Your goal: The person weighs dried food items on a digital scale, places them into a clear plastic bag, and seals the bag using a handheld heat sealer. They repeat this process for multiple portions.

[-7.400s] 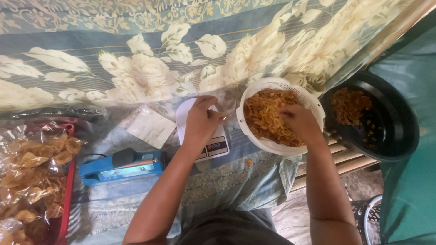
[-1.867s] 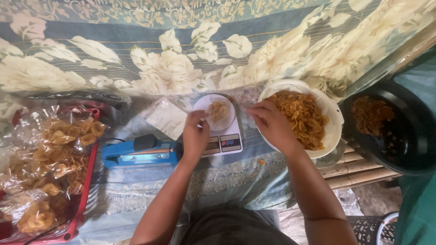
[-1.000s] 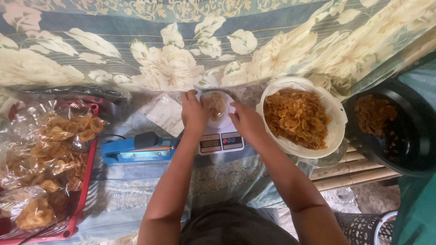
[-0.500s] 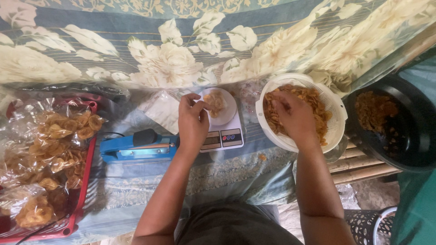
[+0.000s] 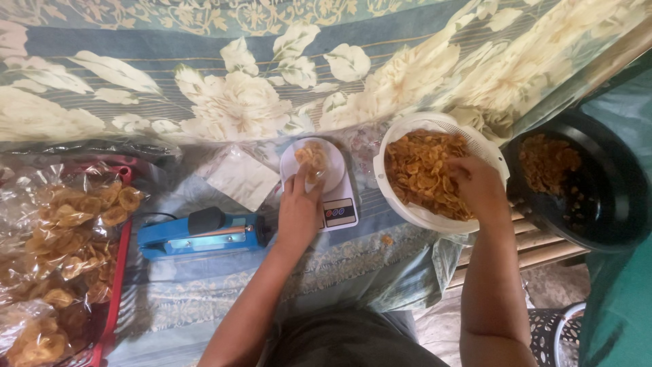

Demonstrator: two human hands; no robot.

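Head view: right hand has gone back into the white bowl, fingers curled among the chips; left hand steadies the chip bag on the scale, fingers clamped on it.

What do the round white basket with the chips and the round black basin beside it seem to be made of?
The round white basket looks like matt moulded plastic: its wall shows fine perforations, as on a colander. The round black basin seems to be smooth, slightly glossy plastic, since its rim reflects light; coated metal cannot be excluded.
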